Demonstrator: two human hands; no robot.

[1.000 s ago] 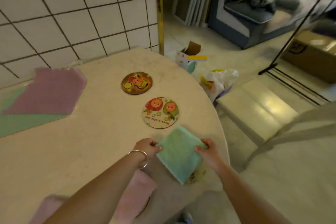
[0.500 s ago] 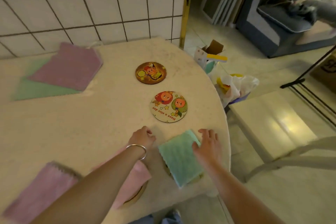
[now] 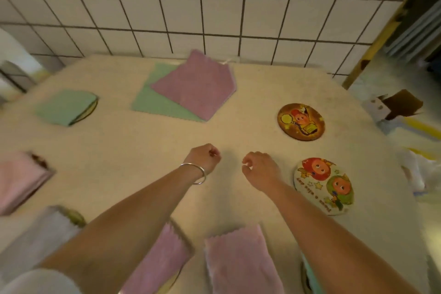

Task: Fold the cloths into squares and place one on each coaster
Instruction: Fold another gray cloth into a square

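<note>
Both my hands hover over the bare middle of the table, holding nothing. My left hand [image 3: 205,156], with a bangle on the wrist, has its fingers curled into a loose fist. My right hand [image 3: 259,169] has loosely curled fingers. At the back, an unfolded purple cloth [image 3: 194,85] lies on an unfolded green cloth [image 3: 152,104]. Two bare coasters sit at the right: a brown coaster [image 3: 301,122] and a white coaster [image 3: 324,186]. A folded green cloth [image 3: 65,107] covers a coaster at the left. Folded pink cloths [image 3: 236,262] lie near the front edge.
A white tiled wall [image 3: 214,7] borders the table's [image 3: 143,150] far side. More folded cloths lie at the left [image 3: 19,181] and front [image 3: 160,260]. An open cardboard box [image 3: 401,105] and bags stand on the floor to the right.
Both hands have let go of the folded green cloth near the front edge and moved toward the table's middle. The view has swung left, bringing more cloths into sight.
</note>
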